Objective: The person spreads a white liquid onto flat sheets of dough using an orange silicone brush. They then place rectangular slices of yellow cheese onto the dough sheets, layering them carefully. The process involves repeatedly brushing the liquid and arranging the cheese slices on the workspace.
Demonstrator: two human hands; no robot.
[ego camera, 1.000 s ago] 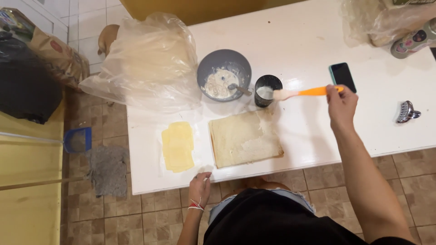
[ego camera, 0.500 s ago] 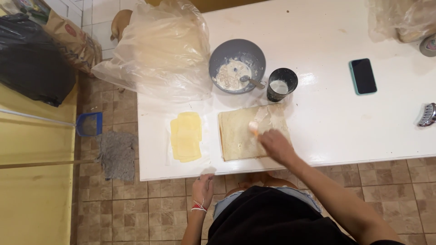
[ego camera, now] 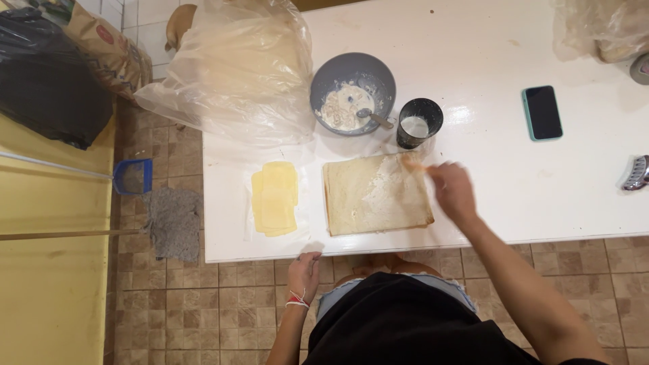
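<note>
Orange brush handle (ego camera: 418, 164), mid-frame, blurred, pinched in right hand (ego camera: 451, 191) at bread sheet (ego camera: 376, 194) edge. Left hand (ego camera: 303, 274), fingers curled, on table (ego camera: 554, 203) rim, lower centre. Grey bowl (ego camera: 353, 93): white mix, spoon. Black cup (ego camera: 419, 122): white liquid.

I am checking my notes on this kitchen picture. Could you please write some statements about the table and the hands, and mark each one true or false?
1. The right hand is over the flat sheet of bread, holding an orange-handled tool. True.
2. The dark cup lies tipped on its side. False: it stands upright beside the grey bowl.
3. The left hand rests at the edge of the white table. True.
4. The phone lies on the cheese slices. False: they are far apart.
</note>
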